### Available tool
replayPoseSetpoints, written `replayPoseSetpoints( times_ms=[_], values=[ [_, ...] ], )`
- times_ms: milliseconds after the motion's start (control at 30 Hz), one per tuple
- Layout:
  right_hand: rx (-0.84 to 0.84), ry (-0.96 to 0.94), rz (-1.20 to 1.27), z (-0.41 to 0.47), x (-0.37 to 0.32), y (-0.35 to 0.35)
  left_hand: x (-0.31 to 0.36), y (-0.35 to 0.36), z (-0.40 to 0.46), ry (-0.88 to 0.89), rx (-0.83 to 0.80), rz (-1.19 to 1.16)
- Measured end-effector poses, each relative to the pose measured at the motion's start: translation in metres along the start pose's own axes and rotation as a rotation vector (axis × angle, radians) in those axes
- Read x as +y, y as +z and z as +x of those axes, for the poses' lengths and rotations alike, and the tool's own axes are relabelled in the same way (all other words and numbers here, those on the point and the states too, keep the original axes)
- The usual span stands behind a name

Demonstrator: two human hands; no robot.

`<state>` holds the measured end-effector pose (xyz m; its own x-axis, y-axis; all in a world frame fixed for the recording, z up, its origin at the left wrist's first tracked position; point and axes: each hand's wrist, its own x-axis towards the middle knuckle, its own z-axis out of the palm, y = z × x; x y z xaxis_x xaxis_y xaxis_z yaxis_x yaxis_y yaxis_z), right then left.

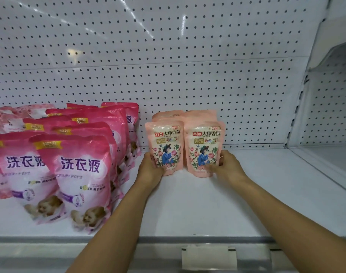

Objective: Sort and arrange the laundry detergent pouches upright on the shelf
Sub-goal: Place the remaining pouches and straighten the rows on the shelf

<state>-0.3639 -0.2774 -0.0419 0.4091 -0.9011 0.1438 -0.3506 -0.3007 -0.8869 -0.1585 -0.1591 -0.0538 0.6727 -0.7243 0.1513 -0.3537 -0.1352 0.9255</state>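
On the shelf (256,194) we see the large pouches (73,174) in rows at the left, near to far. Just right of them stand two small pouches (185,148) side by side, more behind, before the pegboard (168,56). Our hands (189,168) flank the front pair.

Pink pouches (80,174) read "洗衣液", "NEW"; peach pouches (165,148) seemingly "立白大师香氛".

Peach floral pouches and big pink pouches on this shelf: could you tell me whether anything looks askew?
The small peach floral pouches stand upright, steadied by the left hand and right hand. The large pink detergent pouches lean back in uneven, overlapping rows on the white shelf.
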Motion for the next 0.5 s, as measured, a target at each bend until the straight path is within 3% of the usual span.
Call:
replayPoseSetpoints(
  times_ms=[167,300,500],
  values=[
    [0.009,0.071,-0.026,-0.026,-0.007,-0.007,0.02,-0.006,-0.036,-0.019,-0.009,0.048],
    [0.156,-0.148,0.031,-0.072,-0.009,-0.006,0.027,-0.014,-0.107,0.116,-0.065,0.111],
    [-0.095,-0.339,0.101,-0.13,-0.029,0.028,0.021,-0.059,-0.194,0.401,0.105,0.161]
  ],
)
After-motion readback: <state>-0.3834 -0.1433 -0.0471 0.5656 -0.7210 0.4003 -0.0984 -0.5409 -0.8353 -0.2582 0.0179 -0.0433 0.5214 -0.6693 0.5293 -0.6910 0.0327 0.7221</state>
